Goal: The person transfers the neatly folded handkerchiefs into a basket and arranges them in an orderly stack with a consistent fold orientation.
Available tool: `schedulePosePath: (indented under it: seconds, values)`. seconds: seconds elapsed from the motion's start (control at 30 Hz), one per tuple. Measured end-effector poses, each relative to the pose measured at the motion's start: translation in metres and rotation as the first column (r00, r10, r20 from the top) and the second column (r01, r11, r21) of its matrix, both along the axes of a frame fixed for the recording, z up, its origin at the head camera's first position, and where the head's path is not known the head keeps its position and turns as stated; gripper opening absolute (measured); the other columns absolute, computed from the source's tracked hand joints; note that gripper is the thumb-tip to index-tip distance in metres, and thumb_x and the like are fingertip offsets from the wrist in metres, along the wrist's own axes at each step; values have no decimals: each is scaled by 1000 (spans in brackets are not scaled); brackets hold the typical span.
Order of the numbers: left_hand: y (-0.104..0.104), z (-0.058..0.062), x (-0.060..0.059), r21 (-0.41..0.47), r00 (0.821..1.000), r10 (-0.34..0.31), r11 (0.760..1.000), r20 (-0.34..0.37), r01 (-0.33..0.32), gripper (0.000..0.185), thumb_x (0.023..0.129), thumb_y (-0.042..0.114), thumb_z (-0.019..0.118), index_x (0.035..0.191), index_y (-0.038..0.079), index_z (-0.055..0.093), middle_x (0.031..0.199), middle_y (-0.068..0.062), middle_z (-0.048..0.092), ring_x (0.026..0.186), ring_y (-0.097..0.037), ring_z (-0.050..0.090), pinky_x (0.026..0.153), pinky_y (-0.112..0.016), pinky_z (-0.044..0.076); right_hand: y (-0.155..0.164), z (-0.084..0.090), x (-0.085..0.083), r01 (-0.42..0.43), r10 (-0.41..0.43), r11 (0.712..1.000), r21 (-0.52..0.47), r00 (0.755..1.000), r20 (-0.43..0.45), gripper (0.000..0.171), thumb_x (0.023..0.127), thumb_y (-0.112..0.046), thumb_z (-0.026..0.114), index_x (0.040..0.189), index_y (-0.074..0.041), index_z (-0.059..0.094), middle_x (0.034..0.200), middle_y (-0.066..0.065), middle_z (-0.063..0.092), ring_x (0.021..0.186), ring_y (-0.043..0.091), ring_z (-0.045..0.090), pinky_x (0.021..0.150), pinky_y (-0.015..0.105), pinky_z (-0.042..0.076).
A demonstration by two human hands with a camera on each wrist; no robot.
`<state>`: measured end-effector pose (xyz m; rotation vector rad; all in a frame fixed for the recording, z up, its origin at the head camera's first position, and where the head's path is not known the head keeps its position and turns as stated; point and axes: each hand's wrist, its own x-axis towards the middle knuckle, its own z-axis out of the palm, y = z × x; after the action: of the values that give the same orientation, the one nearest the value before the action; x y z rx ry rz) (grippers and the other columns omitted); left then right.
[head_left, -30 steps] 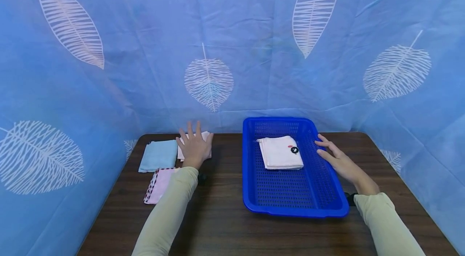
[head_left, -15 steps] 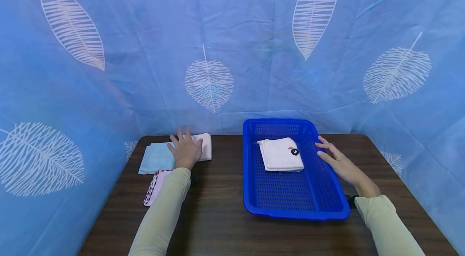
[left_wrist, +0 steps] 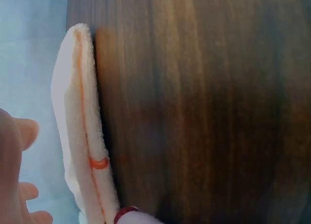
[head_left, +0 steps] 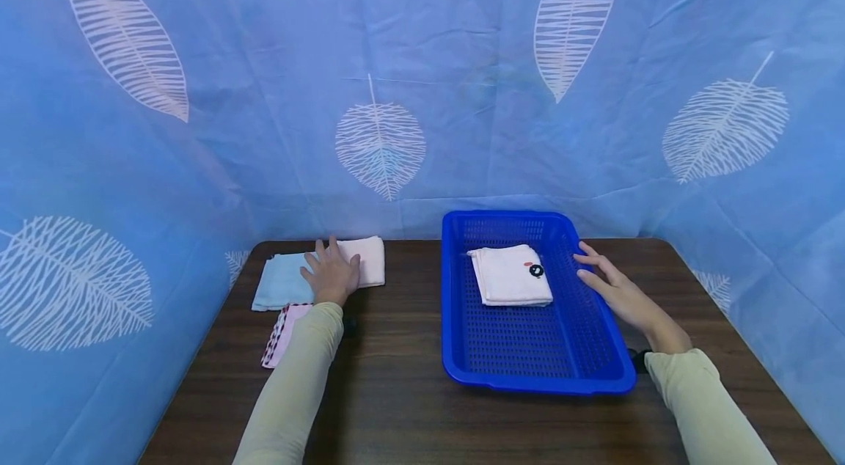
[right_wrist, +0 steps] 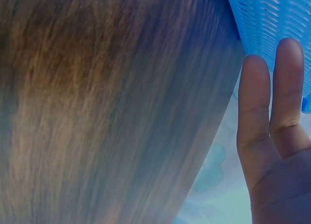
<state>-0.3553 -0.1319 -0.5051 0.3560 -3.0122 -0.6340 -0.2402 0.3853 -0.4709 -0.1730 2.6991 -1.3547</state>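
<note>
We rest our left hand (head_left: 332,276) flat, fingers relaxed, across the pale pink towel (head_left: 367,260) and blue towel (head_left: 282,282) at the table's far edge. Our right hand (head_left: 617,293) — fingers straight — touches the basket's (head_left: 597,375) right rim.

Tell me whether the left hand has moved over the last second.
Yes. The left hand slid left off the pink towel, toward the blue towel.

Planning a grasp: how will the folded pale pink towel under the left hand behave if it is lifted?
The folded pale pink towel looks soft and thick-piled, so it is probably floppy and may unfold if lifted by one edge. It lies flat under the left hand, so it likely won't roll. It is probably light.
</note>
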Motion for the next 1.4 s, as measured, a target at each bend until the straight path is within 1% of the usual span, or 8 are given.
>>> schedulePosePath:
  seconds: [0.13,0.3,0.47,0.73,0.9,1.13,1.27,1.4]
  values:
    - [-1,-3,-1,13,1000,17,1000,26,-17,77,102,45,48,162,7,16,166,-24,14,149,-54,13,119,-72,15,-1,2,0,0,0,1000,0,1000,-8,64,109,-43,44,159,-6,29,174,8,-4,156,52,-5,110,83,11]
    - [-2,-4,1,26,999,7,1000,44,-8,77,102,44,48,159,1,20,159,-30,25,147,-53,19,118,-70,17,-2,3,1,2,-2,1000,-2,1000,-7,64,109,-42,44,159,-6,29,174,9,-4,156,52,-5,109,83,11]
    - [-4,-4,2,-4,997,11,1000,73,-11,72,103,43,46,152,-6,28,151,-34,35,143,-53,25,117,-69,20,-3,0,1,13,-13,1000,-1,1000,-2,63,109,-43,44,159,-7,29,174,7,-4,156,52,-4,109,83,12]
    - [-5,-4,5,-19,996,0,1000,89,2,67,103,42,46,143,-11,40,148,-33,39,140,-52,27,116,-69,20,-2,0,1,20,-20,1000,-13,1000,-6,63,109,-41,44,159,-7,28,174,8,-3,156,52,-5,109,84,11]
    - [-3,-6,6,-29,996,-20,999,93,23,67,103,41,46,142,-13,43,151,-31,38,140,-52,26,115,-70,19,-2,-1,1,16,-16,1000,-11,1000,-16,63,109,-40,45,159,-6,29,174,9,-2,156,52,-5,108,85,11]
    - [-1,-6,7,-26,995,-36,999,95,39,62,102,38,50,137,-13,49,146,-30,43,138,-51,27,114,-69,17,-2,-1,1,7,-8,1000,-8,999,-31,62,109,-39,45,159,-5,29,174,9,-2,156,52,-4,108,84,11]
    - [2,-5,7,-36,993,-38,998,109,42,58,101,37,52,132,-13,52,140,-31,47,136,-50,28,111,-67,21,-2,-2,1,18,-18,1000,5,1000,-23,63,109,-41,44,159,-6,29,174,8,-2,156,52,-4,108,84,12]
    - [3,-4,4,-52,993,-33,998,110,39,52,99,35,54,121,-12,60,133,-31,52,132,-49,30,105,-64,29,-3,-1,2,14,-14,1000,6,1000,-26,63,109,-41,44,159,-6,29,174,9,-1,156,52,-3,108,84,13]
